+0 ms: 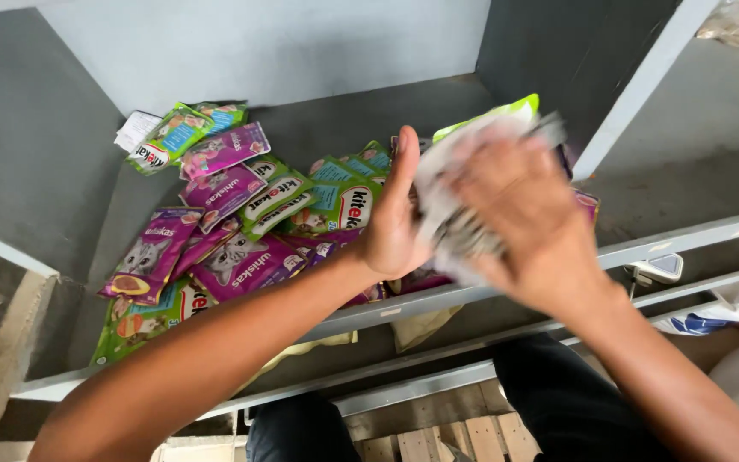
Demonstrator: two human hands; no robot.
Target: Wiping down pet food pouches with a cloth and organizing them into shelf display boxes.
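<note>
A stack of pouches (464, 184), blurred, is held above the shelf (506, 287), squeezed between both hands. The left hand (395, 218) is pressed flat against its left side; the right hand (523, 218) is wrapped over its top and right side. Left of the grip, purple pouches (241, 265) and green pouches (335, 201) are scattered on the grey shelf, overlapping. Dark trousers (558, 402) are seen below.

Pouches (233, 265) on the shelf: glossy plastic film, purple and green, creased, catching light. Stack of pouches (464, 197) between left hand (391, 227) and right hand (528, 218): same shiny film, blurred. Shelf (318, 128): matt grey painted surface, smooth; front rail pale painted metal. White paper slip (134, 130): matt. Wooden slats (438, 441) below: bare, rough.
</note>
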